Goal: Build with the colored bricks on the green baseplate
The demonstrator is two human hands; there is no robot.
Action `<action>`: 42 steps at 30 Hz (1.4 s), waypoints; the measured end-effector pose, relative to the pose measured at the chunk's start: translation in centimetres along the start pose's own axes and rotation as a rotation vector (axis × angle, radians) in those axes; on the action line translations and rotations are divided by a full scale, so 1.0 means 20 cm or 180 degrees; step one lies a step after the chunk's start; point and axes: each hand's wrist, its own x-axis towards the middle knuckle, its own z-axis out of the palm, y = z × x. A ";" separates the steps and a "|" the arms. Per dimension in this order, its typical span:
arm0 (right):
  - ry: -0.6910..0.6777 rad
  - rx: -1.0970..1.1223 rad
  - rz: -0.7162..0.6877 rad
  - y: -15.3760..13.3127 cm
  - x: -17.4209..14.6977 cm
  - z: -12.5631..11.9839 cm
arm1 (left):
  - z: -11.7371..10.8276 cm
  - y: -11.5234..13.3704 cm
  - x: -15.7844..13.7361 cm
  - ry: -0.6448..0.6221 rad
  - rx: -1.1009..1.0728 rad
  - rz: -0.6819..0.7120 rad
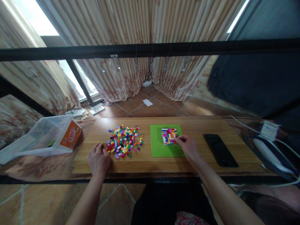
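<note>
A bright green studded baseplate (156, 150) lies on the wooden board, bearing a low, roughly square build of multicoloured building bricks (167, 136). At the right edge of this build, my right hand (189, 147) has thumb and fingers pinched together on a small brick, mostly hidden by the fingertips. My left hand (98, 158) rests on the board at the left, fingers curled downward. Whatever may be under those fingers is hidden. Just beside it spreads a loose pile of small coloured bricks (126, 140), several of them long pieces near the fingers.
A black phone-like slab (220, 150) lies right of the baseplate on the wooden board (145, 165). Left of the board stands a clear plastic tub (50, 131) with an orange label. A dark bar (150, 50) crosses beyond the board. White cables run at the right.
</note>
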 end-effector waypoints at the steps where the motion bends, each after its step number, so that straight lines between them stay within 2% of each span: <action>1: 0.0002 0.0132 0.0027 0.00 -0.01 0.00 | 0.00 0.00 0.00 0.0004 0.0019 0.0002; 6: 0.0578 0.0561 0.0035 -0.02 -0.08 -0.02 | 0.00 0.00 0.00 0.0051 0.0032 0.0030; 8: 0.0582 0.0480 -0.0079 -0.06 -0.13 -0.01 | 0.00 0.01 0.00 0.0054 0.0013 0.0019; 12: -0.0040 0.0119 -0.0534 -0.16 -0.28 0.09 | -0.01 0.01 -0.01 0.0055 -0.0042 -0.0041; 15: -0.0671 -0.0230 -0.0890 -0.20 -0.38 0.21 | -0.01 0.01 -0.02 0.0032 -0.0037 -0.0056; 18: -0.1074 -0.0559 -0.1209 -0.22 -0.44 0.34 | 0.00 0.01 -0.03 0.0022 -0.0021 -0.0078; 24: -0.1318 -0.1126 -0.1580 -0.27 -0.40 0.53 | -0.01 0.02 -0.03 -0.0008 -0.0049 -0.0130; 31: -0.1365 -0.1785 -0.1647 -0.28 -0.37 0.66 | -0.01 0.02 -0.03 -0.0017 -0.0081 -0.0131; 33: -0.1333 -0.1763 -0.1624 -0.29 -0.38 0.66 | -0.01 0.02 -0.03 -0.0012 -0.0091 -0.0121; 36: -0.1363 -0.1365 -0.1542 -0.30 -0.42 0.61 | -0.01 0.02 -0.02 -0.0004 -0.0076 -0.0118; 39: -0.1304 -0.0801 -0.1268 -0.30 -0.44 0.50 | -0.02 0.02 -0.02 0.0003 -0.0074 -0.0105; 42: -0.1027 -0.0477 -0.1030 -0.27 -0.42 0.35 | -0.02 0.02 -0.02 0.0025 -0.0119 -0.0100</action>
